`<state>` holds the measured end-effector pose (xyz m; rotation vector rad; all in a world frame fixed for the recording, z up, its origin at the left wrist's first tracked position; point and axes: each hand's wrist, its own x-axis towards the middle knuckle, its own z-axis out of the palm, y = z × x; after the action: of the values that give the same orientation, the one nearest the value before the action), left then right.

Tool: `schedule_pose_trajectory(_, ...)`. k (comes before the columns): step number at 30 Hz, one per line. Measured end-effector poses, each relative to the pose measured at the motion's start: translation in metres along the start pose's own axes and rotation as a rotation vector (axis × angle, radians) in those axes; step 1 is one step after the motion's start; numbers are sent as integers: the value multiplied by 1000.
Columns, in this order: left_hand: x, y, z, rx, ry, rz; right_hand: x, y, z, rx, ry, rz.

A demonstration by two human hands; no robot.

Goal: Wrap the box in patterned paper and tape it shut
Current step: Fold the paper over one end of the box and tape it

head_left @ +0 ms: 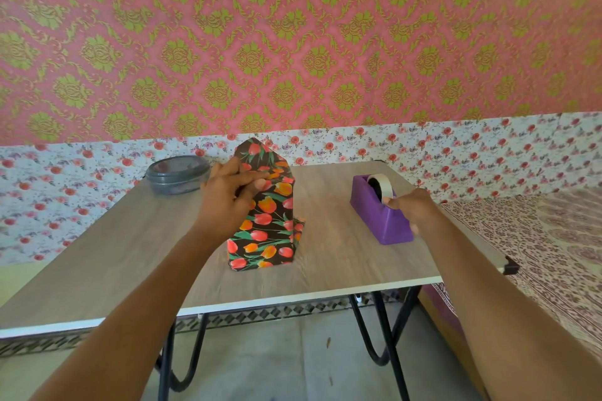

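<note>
The box [265,231], wrapped in black paper printed with red and orange tulips, stands on end in the middle of the wooden table [130,254]. Its top flap is folded to a point. My left hand [228,189] grips the upper part of the box, thumb across the front fold. To the right sits a purple tape dispenser [379,215] with a roll of tape. My right hand [412,208] is at the dispenser's front end, fingers pinching at the tape end by the cutter.
A grey lidded container [177,174] sits at the table's far left. A bed with a patterned cover [547,238] lies close on the right. The table's near edge [293,301] has black metal legs under it.
</note>
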<state>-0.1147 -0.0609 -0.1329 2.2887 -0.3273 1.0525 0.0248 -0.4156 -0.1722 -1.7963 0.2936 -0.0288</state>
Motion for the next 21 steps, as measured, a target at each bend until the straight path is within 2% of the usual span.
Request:
schedule_pose_trajectory(3, 0, -2, -2, -43, -3, 2, -3, 2, 3, 100, 35, 20)
schedule_pose_trajectory(10, 1, 1, -1, -65, -1, 1, -6, 12, 20, 279, 233, -58)
schedule_pose_trajectory(16, 0, 1, -3, -54, 18, 20, -27, 0, 25, 702, 305, 63)
schedule_pose_trajectory(21, 0, 0, -1, -47, 19, -1, -45, -8, 22, 778, 341, 141)
